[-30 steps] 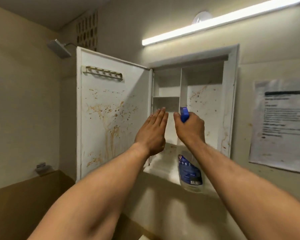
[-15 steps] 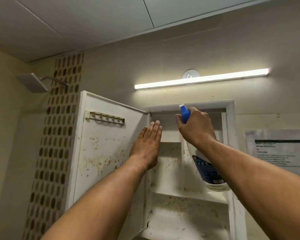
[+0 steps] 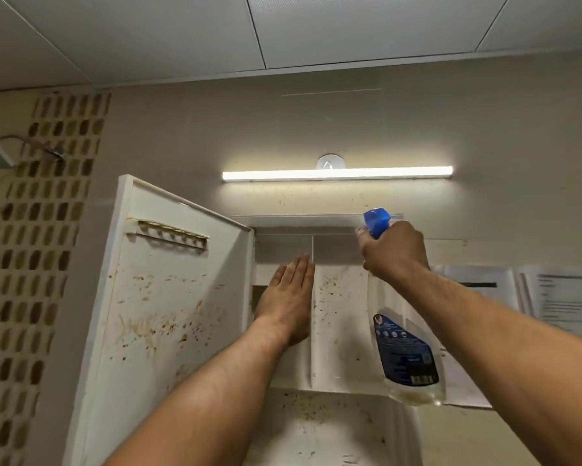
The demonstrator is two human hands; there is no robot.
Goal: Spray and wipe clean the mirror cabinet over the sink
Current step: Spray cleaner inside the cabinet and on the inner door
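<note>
The white wall cabinet (image 3: 336,317) stands open, its shelves and back wall speckled with brown stains. Its door (image 3: 168,297) is swung out to the left, and the door's inner face is stained too. My right hand (image 3: 392,250) grips the neck of a clear spray bottle (image 3: 407,351) with a blue trigger head, held up at the cabinet's top right. My left hand (image 3: 289,297) is flat with straight fingers, raised in front of the cabinet's left compartments beside the central divider.
A lit tube light (image 3: 336,173) runs along the wall above the cabinet. Printed paper sheets (image 3: 558,297) hang on the wall to the right. A perforated vent wall (image 3: 37,250) and a shower arm (image 3: 27,142) are at the left.
My view has tilted upward, bringing the ceiling in. My right hand has raised the spray bottle from mid-cabinet to the top edge. My left hand stays flat near the divider.
</note>
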